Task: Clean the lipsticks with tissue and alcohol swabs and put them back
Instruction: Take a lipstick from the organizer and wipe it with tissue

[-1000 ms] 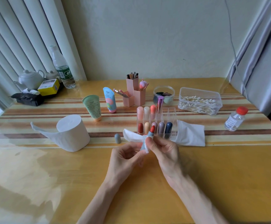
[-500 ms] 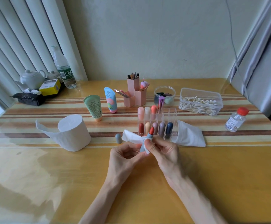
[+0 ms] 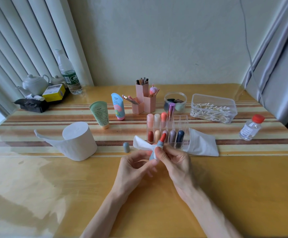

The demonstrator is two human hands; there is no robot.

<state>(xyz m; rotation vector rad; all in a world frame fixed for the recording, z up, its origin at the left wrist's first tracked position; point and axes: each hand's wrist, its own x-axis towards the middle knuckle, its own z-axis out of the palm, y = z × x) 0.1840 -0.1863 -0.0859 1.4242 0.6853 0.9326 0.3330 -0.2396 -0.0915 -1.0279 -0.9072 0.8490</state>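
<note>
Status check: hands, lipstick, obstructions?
Left hand grips lipstick base. Right hand pinches tissue round its tube. Grey cap off, standing on table. Nothing in the way.

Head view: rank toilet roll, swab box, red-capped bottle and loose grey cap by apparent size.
1. Toilet roll and swab box: they look about alike, and the roll sits nearer, so no ranking.
2. Red-capped bottle.
3. Grey cap.

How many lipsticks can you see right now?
10 lipsticks: four in the organizer's back row, five in its front row, one lipstick with tissue between left hand and right hand. Others may be hidden.
</note>
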